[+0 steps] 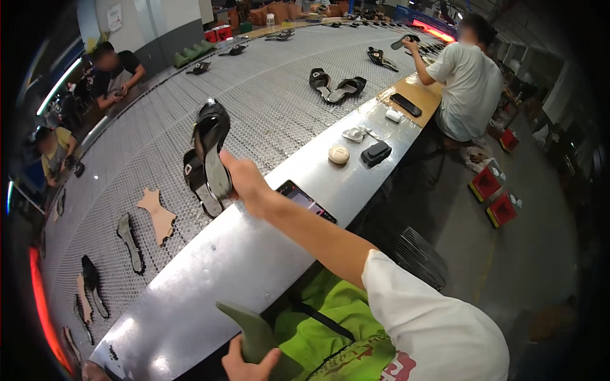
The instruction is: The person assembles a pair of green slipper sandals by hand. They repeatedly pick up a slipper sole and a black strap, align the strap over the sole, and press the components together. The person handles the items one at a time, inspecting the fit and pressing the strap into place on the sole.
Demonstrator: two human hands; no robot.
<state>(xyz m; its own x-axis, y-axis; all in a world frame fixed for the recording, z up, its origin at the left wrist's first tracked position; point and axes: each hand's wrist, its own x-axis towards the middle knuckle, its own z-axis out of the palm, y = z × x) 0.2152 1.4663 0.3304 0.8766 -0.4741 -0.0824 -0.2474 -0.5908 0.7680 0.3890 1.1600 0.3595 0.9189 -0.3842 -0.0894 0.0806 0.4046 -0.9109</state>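
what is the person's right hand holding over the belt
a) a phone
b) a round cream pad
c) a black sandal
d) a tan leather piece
c: the right hand grips a black sandal raised above the mesh belt, while the phone lies flat on the metal ledge.

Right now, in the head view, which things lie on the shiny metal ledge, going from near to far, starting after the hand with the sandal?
Phone with lit screen → round cream object → black case → small white piece → small white box → dark phone on the wooden part.
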